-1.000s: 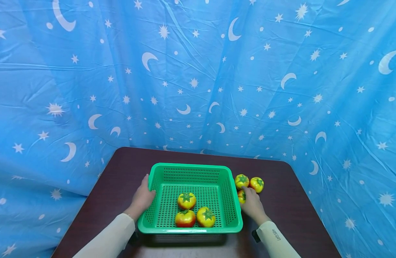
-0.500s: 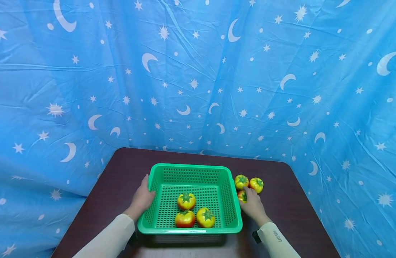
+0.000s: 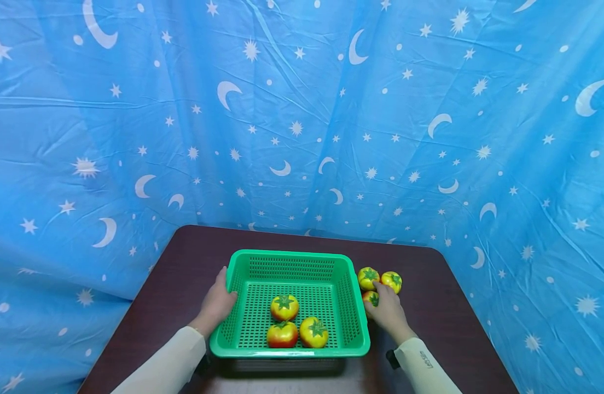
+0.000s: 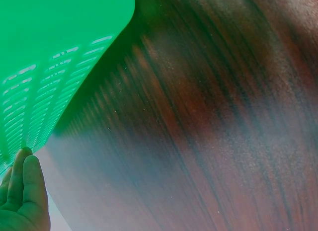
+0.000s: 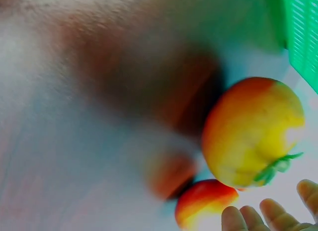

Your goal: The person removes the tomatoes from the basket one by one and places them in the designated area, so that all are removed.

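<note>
My left hand (image 3: 217, 298) holds the left side of the green plastic basket (image 3: 292, 254), its thumb over the rim and fingers along the outer wall. In the left wrist view, the fingers (image 4: 34, 184) lie against the slotted wall. Right of the basket, my right hand (image 3: 389, 313) is spread beside the nearest of three yellow-red tomatoes, this tomato (image 3: 370, 298) partly hidden by the hand. The right wrist view shows the fingertips (image 5: 273, 213) apart from the large tomato (image 5: 253, 131). Inside the basket lie three more tomatoes (image 3: 284, 307), near its front wall.
Two tomatoes, a left one (image 3: 368, 278) and a right one (image 3: 391, 280), sit just beyond my right hand, close to the basket's right wall. Everything stands on a dark brown table (image 3: 430, 328) with rounded far corners. A blue curtain (image 3: 302, 109) with moons and stars hangs behind.
My right hand has shifted slightly right, its fingers loosening from around the nearest tomato and showing more of it. The left hand, basket and tomatoes stay in place.
</note>
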Action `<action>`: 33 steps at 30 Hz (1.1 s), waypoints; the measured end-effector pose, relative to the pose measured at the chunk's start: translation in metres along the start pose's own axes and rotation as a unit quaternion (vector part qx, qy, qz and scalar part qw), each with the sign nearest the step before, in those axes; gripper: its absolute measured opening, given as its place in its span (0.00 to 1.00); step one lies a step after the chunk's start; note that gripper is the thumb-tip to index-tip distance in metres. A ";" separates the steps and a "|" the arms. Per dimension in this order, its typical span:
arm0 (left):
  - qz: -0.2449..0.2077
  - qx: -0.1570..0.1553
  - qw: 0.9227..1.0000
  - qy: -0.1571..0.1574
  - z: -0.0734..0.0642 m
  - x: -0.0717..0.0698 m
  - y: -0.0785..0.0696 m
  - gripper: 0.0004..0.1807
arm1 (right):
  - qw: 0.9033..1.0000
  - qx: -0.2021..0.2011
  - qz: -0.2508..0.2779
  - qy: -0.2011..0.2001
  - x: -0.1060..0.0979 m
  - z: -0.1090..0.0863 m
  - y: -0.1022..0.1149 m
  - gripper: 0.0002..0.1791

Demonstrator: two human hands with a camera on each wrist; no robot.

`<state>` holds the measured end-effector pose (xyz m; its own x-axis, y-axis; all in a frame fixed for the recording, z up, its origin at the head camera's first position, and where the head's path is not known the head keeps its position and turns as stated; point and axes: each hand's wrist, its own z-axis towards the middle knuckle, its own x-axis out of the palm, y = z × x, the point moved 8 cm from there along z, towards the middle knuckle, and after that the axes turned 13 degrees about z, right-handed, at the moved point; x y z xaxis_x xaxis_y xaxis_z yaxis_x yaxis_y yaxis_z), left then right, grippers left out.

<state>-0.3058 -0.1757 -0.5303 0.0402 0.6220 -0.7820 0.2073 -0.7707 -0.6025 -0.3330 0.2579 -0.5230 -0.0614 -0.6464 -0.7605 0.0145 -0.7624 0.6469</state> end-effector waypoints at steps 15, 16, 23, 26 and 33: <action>0.002 -0.003 1.000 0.000 0.002 0.001 0.001 0.42 | 1.000 -0.024 0.017 -0.009 -0.020 0.011 0.032 0.33; 0.002 -0.003 1.000 0.000 0.002 0.001 0.001 0.42 | 0.999 -0.029 0.018 -0.008 -0.020 0.012 0.036 0.33; 0.003 -0.008 1.000 0.004 0.002 0.003 0.002 0.42 | 0.998 -0.044 0.038 0.012 -0.020 0.014 0.059 0.33; 0.003 -0.009 1.000 0.005 0.002 0.003 0.002 0.43 | 0.997 -0.050 0.046 0.019 -0.020 0.013 0.070 0.34; -0.001 -0.007 1.000 0.005 0.001 0.002 0.001 0.42 | 0.996 -0.059 0.059 0.038 -0.013 0.012 0.094 0.34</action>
<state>-0.3064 -0.1757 -0.5329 0.0500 0.6252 -0.7788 0.2204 -0.7675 -0.6020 -0.3427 0.1954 -0.4517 0.0236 -0.7288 -0.6843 0.1338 -0.6760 0.7246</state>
